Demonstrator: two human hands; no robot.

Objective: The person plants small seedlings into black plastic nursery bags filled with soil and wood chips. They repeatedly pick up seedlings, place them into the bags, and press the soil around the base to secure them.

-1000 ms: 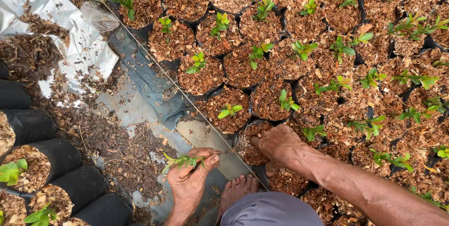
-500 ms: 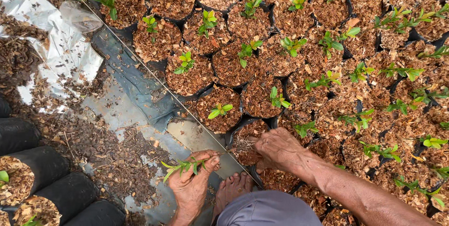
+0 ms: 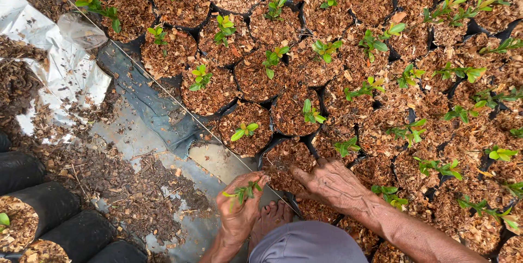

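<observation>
The ground (image 3: 163, 138) is covered by a grey plastic sheet (image 3: 147, 105), wrinkled and dusted with loose brown bark mulch (image 3: 125, 187). A crumpled silver sheet (image 3: 65, 61) lies at its upper left. Black grow bags (image 3: 245, 127) filled with brown husk stand packed side by side across the right and top — each with a small green seedling (image 3: 244, 130). More black bags (image 3: 49, 203) lie at the lower left edge. A thin string (image 3: 163, 86) runs diagonally along the row's border — taut and straight.

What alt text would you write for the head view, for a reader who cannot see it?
Seen from above, a person's left hand holds a small green seedling beside a black grow bag of brown mulch, while the right hand rests on the mulch. Rows of bags with seedlings fill the right side; silver sheet lies at left.
</observation>
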